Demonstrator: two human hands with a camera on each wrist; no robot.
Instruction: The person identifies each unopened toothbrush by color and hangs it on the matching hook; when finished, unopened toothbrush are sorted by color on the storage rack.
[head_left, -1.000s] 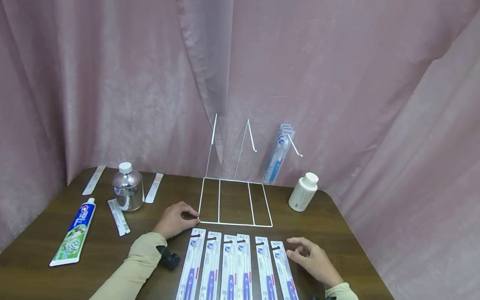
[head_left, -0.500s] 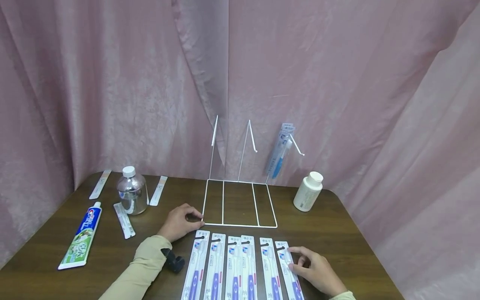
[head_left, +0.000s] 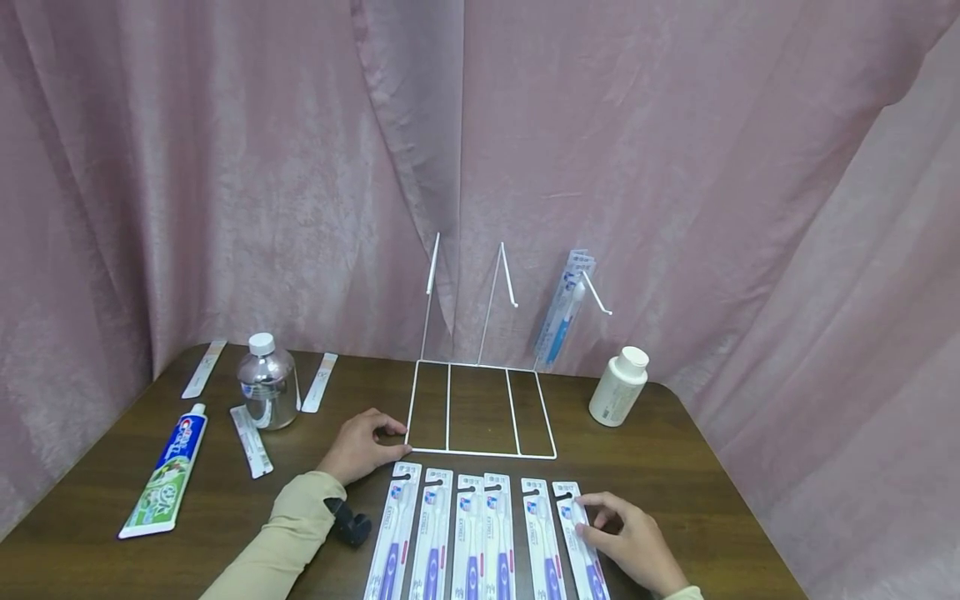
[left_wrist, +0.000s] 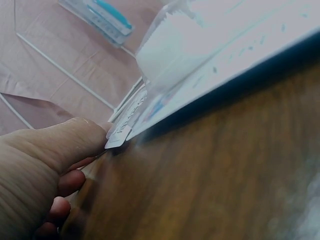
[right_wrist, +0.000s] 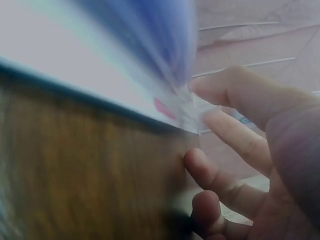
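Observation:
My left hand pinches the front left corner of a white wire display rack, thumb and index finger at the wire. Three hook arms rise at its back; the right one carries several blue packaged toothbrushes. Purple packaged toothbrushes lie in a row before the rack. At the rightmost packaged toothbrush, my right hand pinches the right edge between thumb and index finger. The right wrist view shows its thumb right at the clear blister, the other fingers loosely bent below.
To the left lie a toothpaste tube, a clear bottle with a white cap and three narrow white sachets, one of them near the bottle. A white bottle stands right of the rack. Pink curtain hangs behind the table.
My right hand has moved left onto the rightmost packaged toothbrush, from just beside it. My left hand stays at the rack corner. The view has shifted slightly.

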